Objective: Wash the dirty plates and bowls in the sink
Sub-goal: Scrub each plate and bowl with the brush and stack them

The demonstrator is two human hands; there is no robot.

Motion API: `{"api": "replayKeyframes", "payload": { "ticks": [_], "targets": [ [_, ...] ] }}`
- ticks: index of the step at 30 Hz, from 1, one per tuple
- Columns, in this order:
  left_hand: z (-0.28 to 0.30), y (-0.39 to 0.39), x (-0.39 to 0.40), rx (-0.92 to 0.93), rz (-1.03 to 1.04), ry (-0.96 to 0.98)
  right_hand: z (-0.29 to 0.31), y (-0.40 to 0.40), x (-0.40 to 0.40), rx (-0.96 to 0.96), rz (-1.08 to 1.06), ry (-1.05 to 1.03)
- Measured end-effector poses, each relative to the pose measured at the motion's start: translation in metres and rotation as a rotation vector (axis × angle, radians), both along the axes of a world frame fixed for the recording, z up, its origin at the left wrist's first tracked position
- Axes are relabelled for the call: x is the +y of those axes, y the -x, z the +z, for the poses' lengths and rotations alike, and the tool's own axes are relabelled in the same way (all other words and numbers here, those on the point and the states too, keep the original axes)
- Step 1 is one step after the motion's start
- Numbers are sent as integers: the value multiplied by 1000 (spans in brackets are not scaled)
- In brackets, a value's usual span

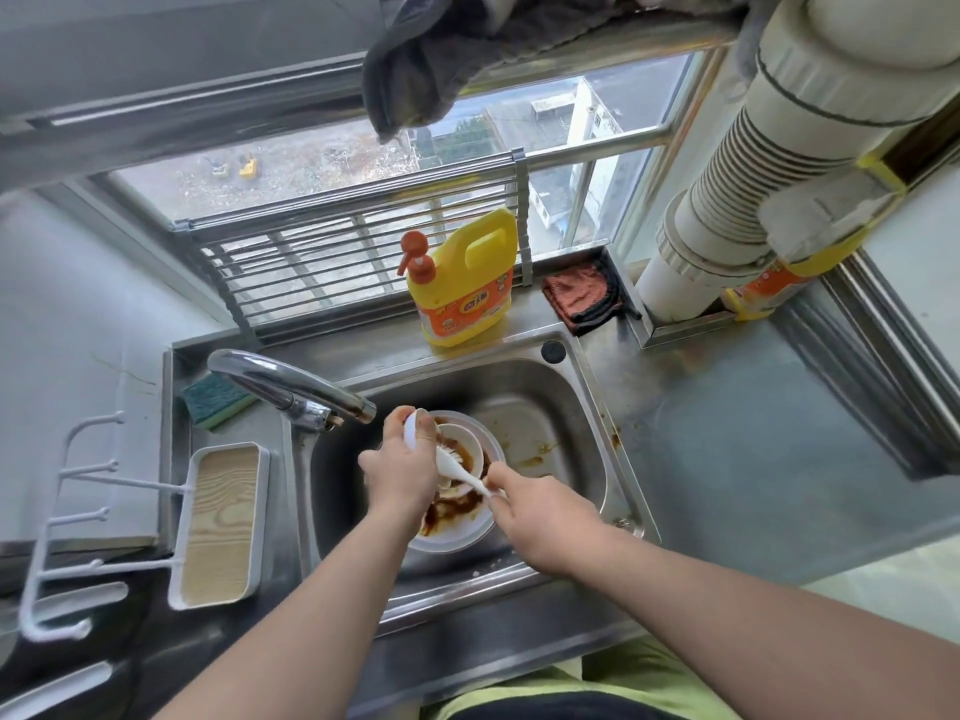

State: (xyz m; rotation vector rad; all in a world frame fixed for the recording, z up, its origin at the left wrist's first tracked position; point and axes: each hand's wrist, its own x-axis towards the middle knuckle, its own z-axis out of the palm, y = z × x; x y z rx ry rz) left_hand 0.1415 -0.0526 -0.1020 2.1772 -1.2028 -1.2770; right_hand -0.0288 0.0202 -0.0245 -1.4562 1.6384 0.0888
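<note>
- The left hand [402,472] is gripping the rim of a small white sauce-stained bowl [462,454], its fingers curling over the bowl's far edge, and is holding it tilted inside the stainless steel sink [566,402].
- The right hand [540,514] is pinching the thin end of a white plastic dish brush [457,467] between thumb and fingertips; the brush is lying across the bowl's opening with its bristles against the brown residue.
- A white round plate smeared with brown sauce [452,527] is sitting on the sink bottom directly under the bowl and both hands.
- Another dirty white dish [524,439] is lying flat in the basin just to the right, streaked with orange-brown sauce.
- A curved chrome tap [291,381] is reaching over the sink's left edge, its spout ending just beside the left hand; whether water is running cannot be told.
- A yellow detergent jug with an orange pump [465,283] is standing on the steel counter [727,433] behind the sink.
- A folded reddish-brown cloth [579,296] is lying to the right of the jug, near the white drain pipe [727,220].
- A green and yellow sponge [215,400] is resting left of the tap.
- A white tray with a wood-grain base [221,522] is sitting on the counter left of the sink, in front of the sponge.
</note>
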Motion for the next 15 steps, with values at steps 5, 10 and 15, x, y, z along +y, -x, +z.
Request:
{"api": "replayKeyframes", "payload": {
  "ticks": [5, 10, 15],
  "targets": [
    [6, 10, 4, -181, -202, 96, -1, 5, 4, -105, -52, 25],
    [4, 3, 6, -352, -406, 218, -17, 28, 13, 15, -5, 65],
    [-1, 11, 13, -240, -394, 269, -22, 33, 22, -19, -4, 91]
  ]
}}
